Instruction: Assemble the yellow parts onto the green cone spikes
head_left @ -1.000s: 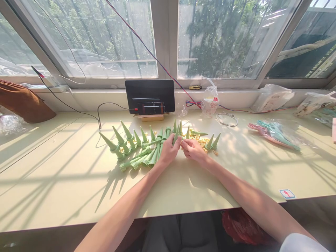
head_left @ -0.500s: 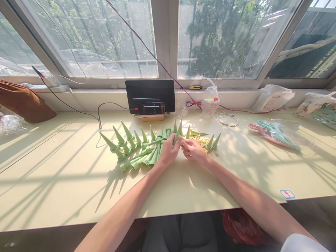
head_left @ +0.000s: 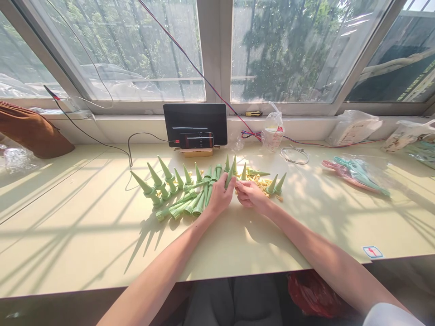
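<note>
My left hand (head_left: 220, 195) is closed around a green plastic spike (head_left: 230, 175), its tip pointing up. Close beside it, my right hand (head_left: 250, 194) is pinched at the spike's side; whatever sits between its fingertips is too small to make out. Left of my hands lies a heap of green hollow cones (head_left: 188, 206), open ends toward me. Behind that heap, several green spikes (head_left: 165, 168) stand upright in a row. Small yellow pieces (head_left: 263, 183) are scattered behind my right hand, with two more upright green spikes (head_left: 280, 183) at their right edge.
A black tablet (head_left: 195, 118) and a phone (head_left: 196, 140) lean on a cardboard stand (head_left: 197, 152) by the window. Bagged pink and green plastic tools (head_left: 360, 174) lie at right, near a coiled cable (head_left: 294, 155). A bagged cup (head_left: 272, 131) stands at the back.
The view has shifted very slightly. Both hands keep almost the same position and grip, the left still holding the green spike.
</note>
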`<state>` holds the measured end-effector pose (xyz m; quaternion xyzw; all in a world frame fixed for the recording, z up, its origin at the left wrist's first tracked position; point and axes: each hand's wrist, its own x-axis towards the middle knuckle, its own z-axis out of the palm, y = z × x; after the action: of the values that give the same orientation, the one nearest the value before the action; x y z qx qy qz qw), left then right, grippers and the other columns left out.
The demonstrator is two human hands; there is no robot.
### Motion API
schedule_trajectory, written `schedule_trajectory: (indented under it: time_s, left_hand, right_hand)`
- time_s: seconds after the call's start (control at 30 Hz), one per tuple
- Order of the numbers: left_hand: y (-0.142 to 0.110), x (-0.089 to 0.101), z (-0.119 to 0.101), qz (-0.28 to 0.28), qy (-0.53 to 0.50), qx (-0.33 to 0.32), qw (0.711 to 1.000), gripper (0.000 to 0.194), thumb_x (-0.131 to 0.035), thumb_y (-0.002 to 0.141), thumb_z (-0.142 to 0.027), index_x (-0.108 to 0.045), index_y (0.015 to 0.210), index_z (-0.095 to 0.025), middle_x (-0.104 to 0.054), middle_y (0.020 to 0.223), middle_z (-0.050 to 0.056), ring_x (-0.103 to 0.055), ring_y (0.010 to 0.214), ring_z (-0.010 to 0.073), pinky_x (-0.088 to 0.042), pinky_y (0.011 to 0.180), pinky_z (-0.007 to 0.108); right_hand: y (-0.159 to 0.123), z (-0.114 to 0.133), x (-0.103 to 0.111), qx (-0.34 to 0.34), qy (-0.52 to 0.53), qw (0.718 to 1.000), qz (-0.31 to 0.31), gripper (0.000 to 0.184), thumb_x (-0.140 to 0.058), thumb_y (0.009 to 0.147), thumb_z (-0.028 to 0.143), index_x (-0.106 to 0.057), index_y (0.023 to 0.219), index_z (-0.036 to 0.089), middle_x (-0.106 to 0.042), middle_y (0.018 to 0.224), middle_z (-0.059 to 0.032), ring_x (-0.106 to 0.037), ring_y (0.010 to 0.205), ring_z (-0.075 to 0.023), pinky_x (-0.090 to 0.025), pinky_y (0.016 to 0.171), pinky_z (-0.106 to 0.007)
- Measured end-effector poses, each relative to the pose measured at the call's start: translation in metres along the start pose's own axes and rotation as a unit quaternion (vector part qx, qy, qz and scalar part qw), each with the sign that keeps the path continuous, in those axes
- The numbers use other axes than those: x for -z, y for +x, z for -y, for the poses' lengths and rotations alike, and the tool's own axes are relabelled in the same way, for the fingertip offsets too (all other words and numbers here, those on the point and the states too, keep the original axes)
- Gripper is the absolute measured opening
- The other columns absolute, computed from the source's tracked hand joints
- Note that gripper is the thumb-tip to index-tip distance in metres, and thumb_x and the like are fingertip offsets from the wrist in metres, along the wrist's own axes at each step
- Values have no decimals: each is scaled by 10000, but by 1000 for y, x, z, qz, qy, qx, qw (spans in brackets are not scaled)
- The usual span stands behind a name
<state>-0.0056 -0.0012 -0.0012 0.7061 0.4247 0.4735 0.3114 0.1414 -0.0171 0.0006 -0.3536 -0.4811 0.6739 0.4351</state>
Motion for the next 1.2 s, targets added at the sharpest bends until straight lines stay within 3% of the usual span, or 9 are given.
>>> schedule_trajectory:
  time_s: [0.2,0.5,1.0,1.2]
  left_hand:
    - [1,-3,-1,16,-122,41,992,393,-384,962,-537,-435,749,-211,-465,688,-11,-459,585,109,-371,506,229]
    - [2,-2,-3,18,-151,78,985,374,-436,952,-511,-468,744,-201,-480,652,-9,-443,529,93,-330,438,212]
    - [1,-3,-7,14,-193,113,975,373,-460,933,-528,-457,751,-203,-446,652,-19,-444,545,93,-344,431,195]
    - [0,-5,-9,13,-199,126,972,348,-434,951,-511,-457,783,-207,-460,647,-25,-407,475,76,-337,397,197]
  right_hand:
    - [3,-5,1,24,-11,1000,0,484,-656,833,585,-402,666,209,-210,527,106,-165,433,-51,-185,361,-181]
    - [4,-8,1,56,-58,997,-9,455,-609,874,584,-462,680,201,-317,500,83,-283,407,-65,-296,347,-200]
    - [3,-7,-1,66,-62,996,-10,447,-604,880,577,-466,684,200,-347,492,77,-328,394,-70,-322,353,-205]
    - [2,-4,-4,76,-60,995,-38,466,-612,859,598,-451,668,204,-302,454,95,-290,364,-63,-295,342,-204]
